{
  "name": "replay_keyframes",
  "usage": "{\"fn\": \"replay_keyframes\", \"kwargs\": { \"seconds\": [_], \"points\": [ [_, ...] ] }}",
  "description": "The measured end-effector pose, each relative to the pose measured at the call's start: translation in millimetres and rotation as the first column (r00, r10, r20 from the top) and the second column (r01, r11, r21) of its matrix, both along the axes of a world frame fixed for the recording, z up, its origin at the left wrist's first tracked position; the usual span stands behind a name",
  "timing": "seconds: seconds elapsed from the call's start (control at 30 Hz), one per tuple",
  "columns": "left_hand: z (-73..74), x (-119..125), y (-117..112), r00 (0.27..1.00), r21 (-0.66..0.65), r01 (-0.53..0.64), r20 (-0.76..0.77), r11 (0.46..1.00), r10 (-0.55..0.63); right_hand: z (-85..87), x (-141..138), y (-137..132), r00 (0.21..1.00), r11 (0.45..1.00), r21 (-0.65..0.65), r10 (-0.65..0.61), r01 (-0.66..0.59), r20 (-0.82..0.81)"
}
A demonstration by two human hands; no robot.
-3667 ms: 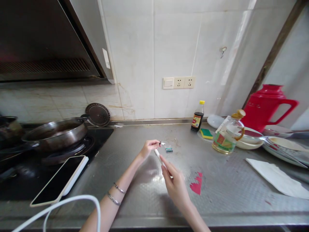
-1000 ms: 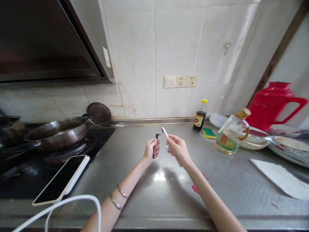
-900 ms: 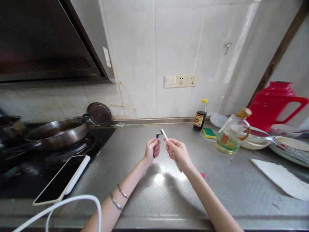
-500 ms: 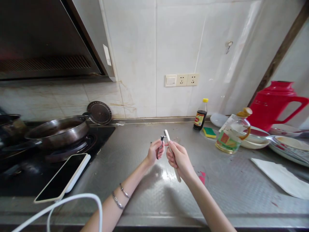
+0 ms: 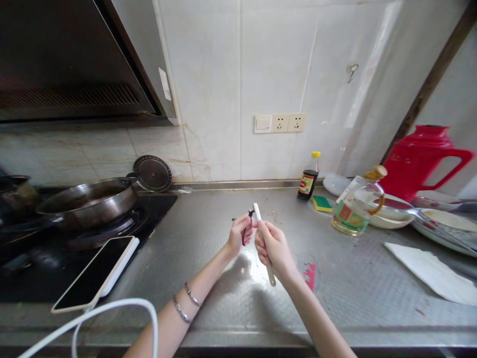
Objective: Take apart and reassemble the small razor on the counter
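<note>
My left hand (image 5: 239,235) is closed round a small black tool (image 5: 244,237) with a shiny metal tip at its top. Its exact kind I cannot make out. A thin dark end also sticks out on the left of that fist. Close beside it, my right hand (image 5: 273,244) grips a slim off-white stick or handle (image 5: 256,211), which slants from upper left to lower right. Near its lower end there appears to be a small hole. The stick's top is right by the black tool; whether they touch is unclear. Both hands are above the metal counter (image 5: 208,278).
On the left, a steel pan (image 5: 89,204) sits on the black stove beside a phone (image 5: 95,273) with a white cable. To the right are a soy sauce bottle (image 5: 308,180), a sponge (image 5: 322,204), an oil jug (image 5: 354,216), a red flask (image 5: 413,159), bowls and a paper sheet (image 5: 428,271).
The off-white stick has tilted a little more upright and turned in my right hand, its lower end shifting left. Both hands stay close together. The view has shifted slightly.
</note>
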State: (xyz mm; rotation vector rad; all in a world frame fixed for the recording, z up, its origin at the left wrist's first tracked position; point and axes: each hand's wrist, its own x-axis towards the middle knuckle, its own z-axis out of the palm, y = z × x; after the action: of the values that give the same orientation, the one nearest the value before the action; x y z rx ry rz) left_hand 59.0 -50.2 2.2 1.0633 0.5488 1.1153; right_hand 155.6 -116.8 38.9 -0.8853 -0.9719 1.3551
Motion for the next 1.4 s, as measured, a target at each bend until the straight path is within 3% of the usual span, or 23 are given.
{"fn": "replay_keyframes", "kwargs": {
  "seconds": [0.43, 0.67, 0.8, 0.97, 1.07, 1.2, 1.4],
  "points": [
    [-4.6, 6.3, -4.1, 1.000, 0.028, 0.001, 0.016, 1.000, -0.001, -10.9, -2.0, -13.2, 0.999, 1.000, -0.021, 0.006, -0.007, -0.053],
    [6.2, 4.7, -5.5, 0.994, -0.004, -0.029, 0.102, 1.000, 0.029, -20.9, -1.9, -19.6, 0.996, 0.996, -0.083, 0.013, -0.020, -0.090],
    [9.4, 2.2, -4.7, 0.995, 0.024, 0.001, 0.097, 1.000, -0.004, -12.8, 1.9, -21.5, 0.992, 0.998, -0.050, -0.044, 0.038, -0.122],
    [2.8, 4.7, -3.4, 0.998, 0.025, 0.001, 0.061, 1.000, -0.003, 5.9, 1.8, -18.8, 0.996, 1.000, -0.013, -0.011, 0.010, -0.093],
    [-1.4, 9.0, -4.1, 0.999, 0.034, -0.035, 0.042, 0.999, 0.034, 8.3, -1.6, -15.4, 0.996, 1.000, -0.004, 0.015, -0.015, -0.087],
    [-1.6, 13.7, -7.8, 0.996, 0.059, -0.083, 0.031, 0.995, 0.081, 0.9, -6.3, -13.8, 0.994, 1.000, -0.009, 0.012, -0.013, -0.111],
    [2.6, 13.9, -10.4, 0.996, 0.046, -0.040, 0.076, 0.998, 0.036, -13.6, -9.8, -23.1, 0.987, 0.997, -0.070, 0.026, -0.037, -0.156]
  ]
}}
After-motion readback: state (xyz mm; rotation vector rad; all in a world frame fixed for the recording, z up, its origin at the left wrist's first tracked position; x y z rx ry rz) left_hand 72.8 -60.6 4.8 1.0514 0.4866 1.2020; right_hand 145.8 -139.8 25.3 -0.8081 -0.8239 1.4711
